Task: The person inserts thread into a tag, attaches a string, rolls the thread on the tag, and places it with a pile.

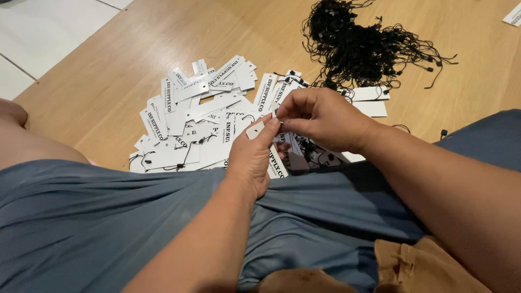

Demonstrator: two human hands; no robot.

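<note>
My left hand [251, 157] holds a small white paper tag [256, 129] upright between thumb and fingers, above my lap. My right hand [321, 118] pinches at the tag's top end, where a thin black string seems to be, though the string itself is hard to see. Just beyond both hands lies a spread heap of white printed tags [201, 119] on the wooden floor [135, 49]. Further back sits a tangled bundle of black strings with small fasteners [361, 46].
My legs in grey-blue shorts [108, 217] fill the lower view. A few blank white tags [372, 100] lie by the string bundle. White floor tiles [43, 32] begin at the far left. One more tag [513, 15] lies at the top right corner.
</note>
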